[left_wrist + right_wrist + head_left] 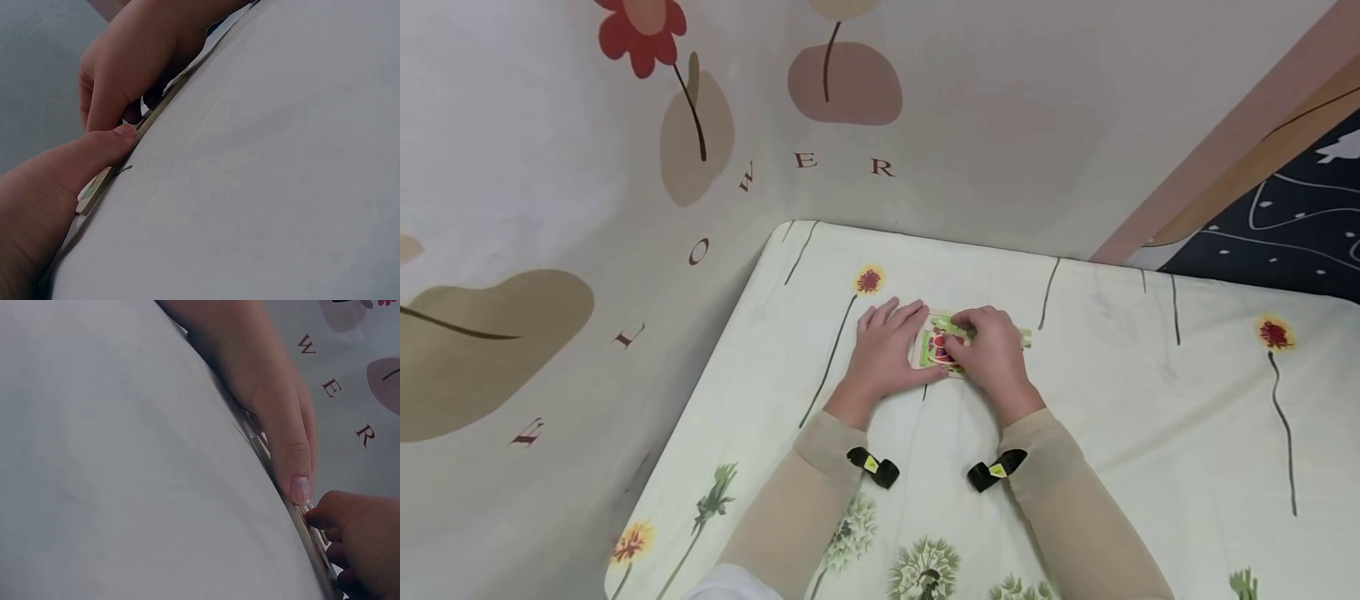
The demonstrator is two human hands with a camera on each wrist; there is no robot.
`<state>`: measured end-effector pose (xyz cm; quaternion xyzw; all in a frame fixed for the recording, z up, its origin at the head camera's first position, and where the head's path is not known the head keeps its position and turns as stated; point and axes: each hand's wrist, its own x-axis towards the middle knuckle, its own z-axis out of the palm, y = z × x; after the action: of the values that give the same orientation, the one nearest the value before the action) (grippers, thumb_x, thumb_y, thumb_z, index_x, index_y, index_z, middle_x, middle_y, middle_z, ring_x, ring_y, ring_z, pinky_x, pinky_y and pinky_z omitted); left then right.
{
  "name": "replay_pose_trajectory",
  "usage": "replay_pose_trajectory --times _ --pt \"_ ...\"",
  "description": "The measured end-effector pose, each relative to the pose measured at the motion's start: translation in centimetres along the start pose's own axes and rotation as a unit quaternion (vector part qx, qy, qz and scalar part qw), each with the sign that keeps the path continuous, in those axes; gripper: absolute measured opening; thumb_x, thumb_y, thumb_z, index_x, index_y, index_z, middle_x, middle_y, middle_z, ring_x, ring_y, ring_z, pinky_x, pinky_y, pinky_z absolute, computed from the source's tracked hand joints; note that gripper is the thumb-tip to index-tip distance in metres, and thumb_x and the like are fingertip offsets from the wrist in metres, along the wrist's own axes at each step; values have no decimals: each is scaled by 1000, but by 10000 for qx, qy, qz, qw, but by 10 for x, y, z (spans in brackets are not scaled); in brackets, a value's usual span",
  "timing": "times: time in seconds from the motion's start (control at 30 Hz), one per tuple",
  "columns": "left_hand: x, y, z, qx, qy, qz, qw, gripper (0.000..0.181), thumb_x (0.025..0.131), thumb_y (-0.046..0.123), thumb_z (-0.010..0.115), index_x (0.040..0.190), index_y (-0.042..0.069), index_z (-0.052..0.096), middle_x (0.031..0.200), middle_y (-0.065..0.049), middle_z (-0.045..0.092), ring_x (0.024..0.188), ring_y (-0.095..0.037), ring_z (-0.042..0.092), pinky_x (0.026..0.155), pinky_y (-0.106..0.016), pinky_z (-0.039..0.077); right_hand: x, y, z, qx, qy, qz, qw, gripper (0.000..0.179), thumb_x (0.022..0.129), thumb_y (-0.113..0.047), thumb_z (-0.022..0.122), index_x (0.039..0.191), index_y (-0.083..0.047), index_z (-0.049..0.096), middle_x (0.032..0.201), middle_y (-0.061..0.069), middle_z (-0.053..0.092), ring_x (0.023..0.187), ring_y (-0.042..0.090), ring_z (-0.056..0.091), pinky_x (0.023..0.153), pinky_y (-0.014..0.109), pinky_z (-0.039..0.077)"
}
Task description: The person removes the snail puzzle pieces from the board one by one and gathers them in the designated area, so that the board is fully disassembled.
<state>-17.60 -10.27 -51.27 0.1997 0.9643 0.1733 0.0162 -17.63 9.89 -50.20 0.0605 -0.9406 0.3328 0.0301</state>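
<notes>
A small, thin board puzzle [927,354] with a green, red and blue picture lies flat on the flowered cloth. My left hand [887,350] lies along its left side, fingers straight and spread, its thumb pressing on the near edge. The left wrist view shows that thumb [119,140] right on the board's edge [94,197]. My right hand [996,354] bends over the board, thumb and index finger pinching at a green puzzle piece [967,334] on its face. The right hand hides much of the board's right part. A green-and-white end [1026,337] shows beyond the right hand.
The white cloth [1165,375] with printed flowers covers the surface around the board. A pale patterned wall covering [1000,150] rises behind and to the left. A dark patterned fabric [1285,225] hangs at the back right.
</notes>
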Motion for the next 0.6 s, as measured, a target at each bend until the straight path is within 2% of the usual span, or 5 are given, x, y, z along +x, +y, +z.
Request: replay_pose_trajectory --times 0.2,0.43,0.6 --pt "0 0 -1 -65 -8 -17 10000 104 85 79 68 166 18 42 171 3 37 160 -31 19 125 -58 12 0 -2 -2 84 -11 -64 9999 32 88 -22 84 115 -4 78 111 10 75 105 31 63 97 47 51" --pt "0 -1 0 -92 -17 24 10000 104 85 79 67 166 18 42 171 2 37 160 -31 19 125 -59 12 -2 -3 -5 307 -33 50 9995 45 87 -21 85 127 -6 72 110 8 74 101 29 63 91 47 54" --pt "0 -1 -1 -70 -39 26 10000 104 85 80 67 166 18 42 171 2 36 160 -31 19 125 -59 12 -3 0 -5 216 50 -137 9997 37 88 -22 86 120 -6 77 112 8 75 102 28 63 91 46 54"
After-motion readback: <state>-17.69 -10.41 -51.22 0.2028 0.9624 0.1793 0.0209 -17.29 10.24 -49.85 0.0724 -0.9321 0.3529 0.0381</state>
